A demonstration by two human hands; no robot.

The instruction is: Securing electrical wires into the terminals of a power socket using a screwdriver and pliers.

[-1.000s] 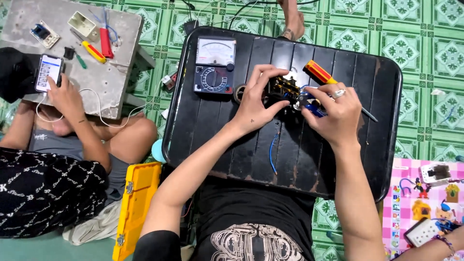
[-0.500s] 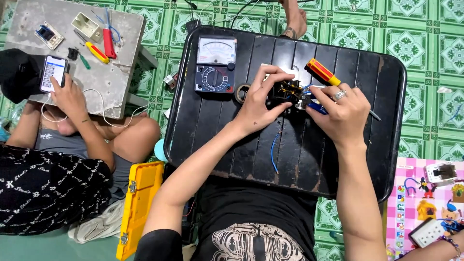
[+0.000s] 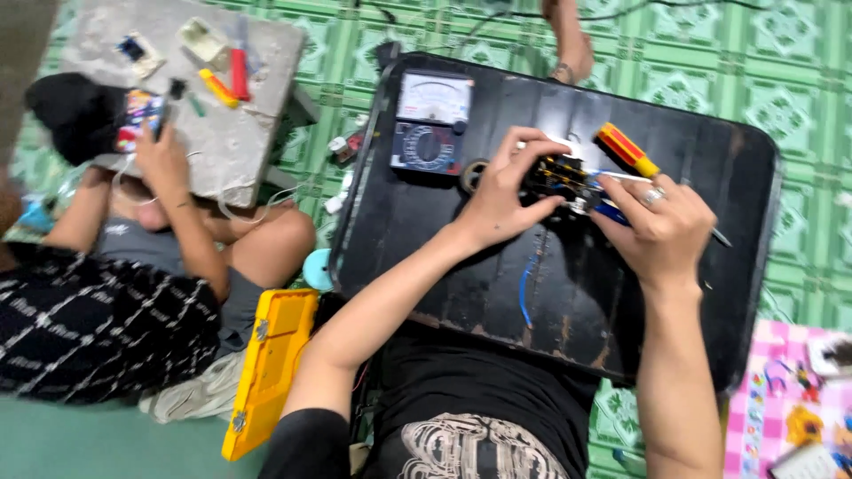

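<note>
Seen at eleven o'clock: a glowing phone screen (image 3: 138, 113); toward twelve, an analog meter's pale rectangular dial face (image 3: 434, 96).

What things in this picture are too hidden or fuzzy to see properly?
Head view only:
- Small black part: mostly covered by left hand and right hand; details blurred.
- Blue tool: handle hidden in right hand.
- Meter dial: too blurred.
- Pink mat: cut off by the edge.

On the black surface (image 3: 444, 257), the left hand (image 3: 501, 200) grips a small black circuit part (image 3: 555, 175) while the right hand (image 3: 661, 226), wearing a ring, presses a blue-handled tool (image 3: 612, 213) against it. A red-and-yellow screwdriver (image 3: 626, 149) lies just beyond, an analog multimeter (image 3: 432, 122) to the left. A yellow case (image 3: 266, 372) rests on the floor beside a seated person holding a phone (image 3: 142, 111).
</note>
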